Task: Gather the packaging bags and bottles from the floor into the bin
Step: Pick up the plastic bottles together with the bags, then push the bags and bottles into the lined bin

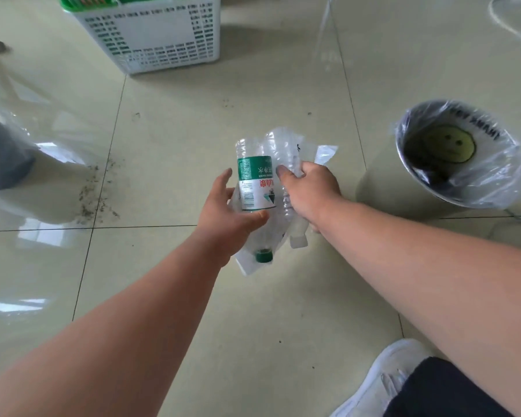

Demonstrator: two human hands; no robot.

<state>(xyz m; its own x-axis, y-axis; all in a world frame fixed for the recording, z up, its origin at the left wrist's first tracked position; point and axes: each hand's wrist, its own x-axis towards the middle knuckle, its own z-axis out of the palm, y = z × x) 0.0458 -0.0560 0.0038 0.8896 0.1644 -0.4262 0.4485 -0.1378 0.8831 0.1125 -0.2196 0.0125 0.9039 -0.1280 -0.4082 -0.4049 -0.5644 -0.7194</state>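
A clear plastic bottle with a green and white label (254,182) and a green cap points cap-down toward me, above the floor. My left hand (226,218) cups it from the left, thumb under the label. My right hand (309,191) grips a second clear bottle (283,158) with a white cap, together with crumpled clear packaging bags (324,153). Another clear bag (247,264) hangs below the green cap. The bin (415,188), lined with a clear bag showing a smiley face, stands on the floor to the right of my hands.
A white perforated basket (163,34) with a green rim stands at the back. A grey object wrapped in clear plastic (3,152) sits at the left, with dirt specks (94,194) on the tiles beside it. My white shoe (382,383) is at bottom right.
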